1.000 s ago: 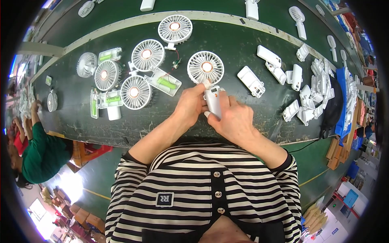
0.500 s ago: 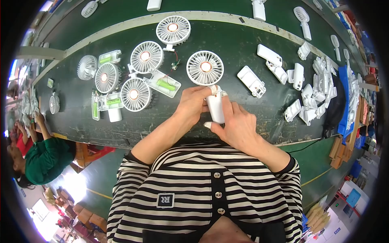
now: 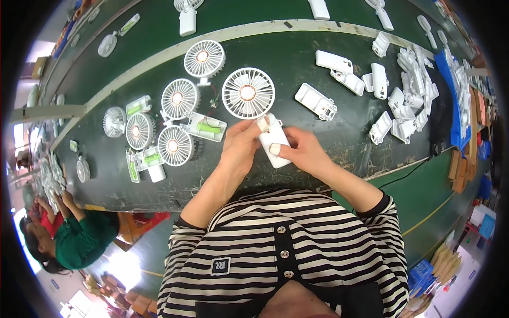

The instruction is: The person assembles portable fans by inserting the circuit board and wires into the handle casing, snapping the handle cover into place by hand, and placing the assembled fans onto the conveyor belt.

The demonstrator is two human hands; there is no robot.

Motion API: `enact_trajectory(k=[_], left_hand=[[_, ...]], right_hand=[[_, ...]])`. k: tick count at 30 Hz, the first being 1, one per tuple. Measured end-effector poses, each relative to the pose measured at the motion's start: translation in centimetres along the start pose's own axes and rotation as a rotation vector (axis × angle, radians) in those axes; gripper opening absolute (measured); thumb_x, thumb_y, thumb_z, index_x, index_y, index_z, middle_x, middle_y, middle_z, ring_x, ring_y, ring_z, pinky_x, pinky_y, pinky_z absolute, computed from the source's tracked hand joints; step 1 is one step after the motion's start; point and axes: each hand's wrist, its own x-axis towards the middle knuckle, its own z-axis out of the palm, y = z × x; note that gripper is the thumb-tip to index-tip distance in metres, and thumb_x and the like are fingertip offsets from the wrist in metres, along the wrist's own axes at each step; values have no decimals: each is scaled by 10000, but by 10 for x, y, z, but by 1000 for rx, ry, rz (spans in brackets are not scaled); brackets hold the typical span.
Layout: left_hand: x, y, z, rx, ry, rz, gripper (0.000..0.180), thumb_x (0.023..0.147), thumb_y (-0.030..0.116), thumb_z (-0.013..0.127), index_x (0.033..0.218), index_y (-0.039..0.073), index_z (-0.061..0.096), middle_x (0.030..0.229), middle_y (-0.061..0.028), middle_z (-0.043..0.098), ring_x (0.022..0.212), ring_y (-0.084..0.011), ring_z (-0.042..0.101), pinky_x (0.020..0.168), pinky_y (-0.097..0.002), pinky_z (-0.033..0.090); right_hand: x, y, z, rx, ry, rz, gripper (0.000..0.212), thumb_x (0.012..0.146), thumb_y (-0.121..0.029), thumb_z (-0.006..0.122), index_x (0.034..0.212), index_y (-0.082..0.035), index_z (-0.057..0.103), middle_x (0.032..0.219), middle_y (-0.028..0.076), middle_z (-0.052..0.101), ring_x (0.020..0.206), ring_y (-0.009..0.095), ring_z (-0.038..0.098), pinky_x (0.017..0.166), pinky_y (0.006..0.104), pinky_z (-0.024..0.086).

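A white handheld fan with a round grille (image 3: 247, 94) is in both my hands, its head pointing away from me and tilted to the left. My left hand (image 3: 239, 147) is closed on the upper left of its white handle (image 3: 275, 151), the thumb near the neck. My right hand (image 3: 305, 151) is closed on the handle's right side, with its thumb across the front face. Both thumbs have white coverings on their tips. The fingers behind the handle are hidden.
Several part-built fans (image 3: 176, 146) with exposed green cells lie left on the dark table (image 3: 313, 169). To the right are loose white handle shells (image 3: 316, 102), a shell pile (image 3: 416, 79) and a blue bin (image 3: 450, 100). A green-sleeved co-worker (image 3: 87, 241) sits at far left.
The view has turned slightly. The fan has tilted left, its handle front now showing more fully. My right hand's thumb has come from beside the handle onto its face.
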Motion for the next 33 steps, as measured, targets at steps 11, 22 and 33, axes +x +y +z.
enact_trajectory(k=[11,22,33], left_hand=[[-2,-3,5,-32,-128,113,308,812,141,610,1055,-44,562,1006,-149,617,905,-191,589,833,-323,455],[-4,-4,11,1,-126,203,379,772,36,634,1130,-20,523,1037,-136,610,866,-173,602,684,-274,511],[5,-10,6,-1,-64,256,361,754,7,622,1099,-32,523,1002,-121,618,797,-161,601,575,-272,493]], right_hand=[[3,-16,6,58,-25,3,362,695,-227,673,958,1,574,764,102,623,688,161,603,625,288,471],[8,-19,9,119,24,-51,345,674,-159,663,963,3,566,777,87,607,711,139,577,632,273,461],[17,-18,14,153,52,-88,243,683,-64,627,903,24,575,705,61,599,568,107,564,491,244,441]])
